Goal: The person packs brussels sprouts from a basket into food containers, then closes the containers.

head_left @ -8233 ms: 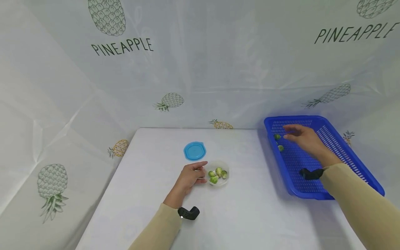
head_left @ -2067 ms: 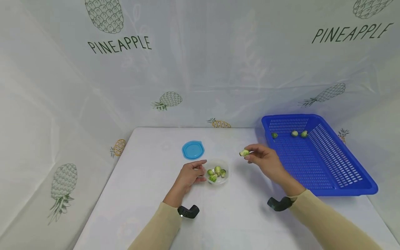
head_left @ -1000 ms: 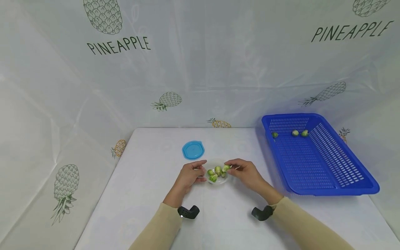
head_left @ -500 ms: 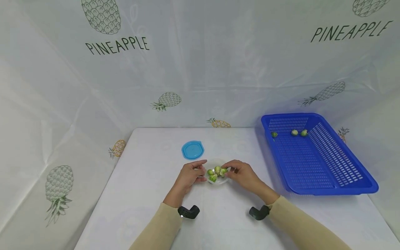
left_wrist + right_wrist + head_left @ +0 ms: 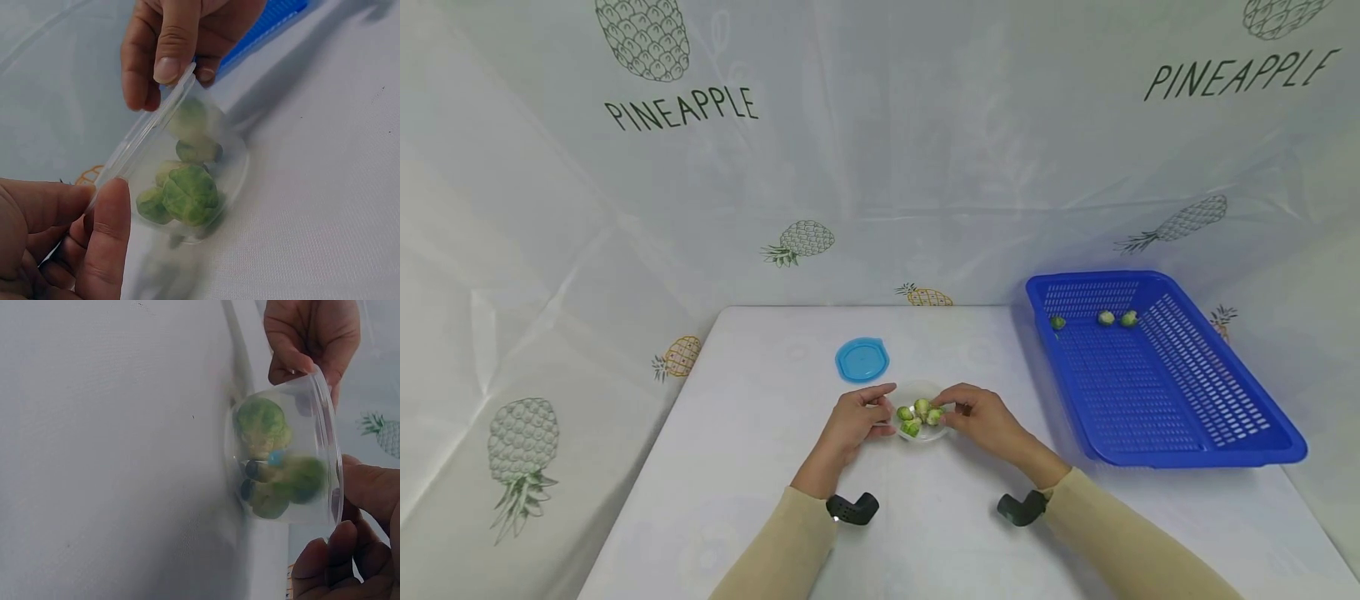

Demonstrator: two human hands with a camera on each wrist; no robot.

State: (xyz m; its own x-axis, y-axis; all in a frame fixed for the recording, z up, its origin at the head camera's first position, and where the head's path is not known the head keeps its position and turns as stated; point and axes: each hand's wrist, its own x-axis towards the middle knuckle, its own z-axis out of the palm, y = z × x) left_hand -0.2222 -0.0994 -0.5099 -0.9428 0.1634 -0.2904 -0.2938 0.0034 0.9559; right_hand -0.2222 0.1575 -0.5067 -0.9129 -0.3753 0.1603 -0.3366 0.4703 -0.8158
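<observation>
A small clear round plastic container (image 5: 917,388) stands upright on the white table, with several Brussels sprouts (image 5: 911,427) inside. My left hand (image 5: 852,423) pinches its rim from the left, thumb and finger on the wall in the left wrist view. My right hand (image 5: 988,423) is at the opposite side, its fingertips loosely parted right at the rim. Just below those fingertips is a blurred sprout (image 5: 190,117), inside the wall; the right wrist view shows that blurred sprout (image 5: 303,480) apart from the fingers.
A blue lid (image 5: 862,360) lies behind the container. To the right stands a blue perforated basket (image 5: 1127,400), with a few sprouts (image 5: 1128,318) along its back and left side. A white curtain printed with pineapples (image 5: 805,242) hangs behind the table.
My right hand has come from the basket to the container with a sprout, lowered it inside and let it go. The left hand has stayed on the container throughout.
</observation>
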